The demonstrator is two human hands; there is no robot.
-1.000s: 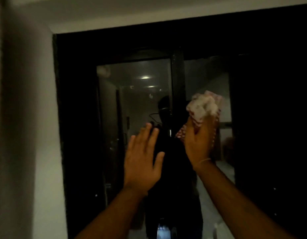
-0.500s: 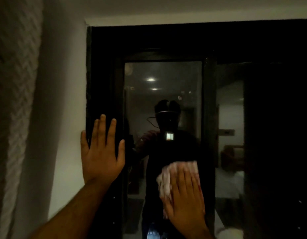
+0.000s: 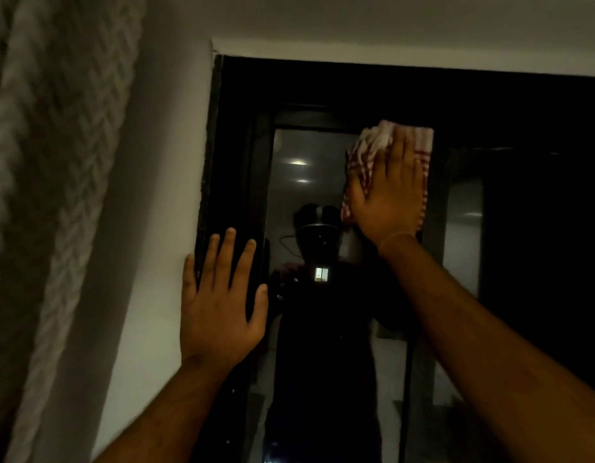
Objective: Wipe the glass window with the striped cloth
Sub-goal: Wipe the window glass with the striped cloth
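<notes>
Our right hand (image 3: 388, 192) presses flat, fingers together, on the striped cloth (image 3: 372, 145) at one o'clock on the glass window (image 3: 309, 195) — soft, light, likely to bunch, best pinned under the palm — while our left hand (image 3: 219, 302), spread, braces on the dark frame (image 3: 236, 155) at eight o'clock.

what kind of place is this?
Likely a home interior at night: a dark-framed glass window set in a white wall, a textured curtain at left, ceiling lights reflected in the pane.
</notes>
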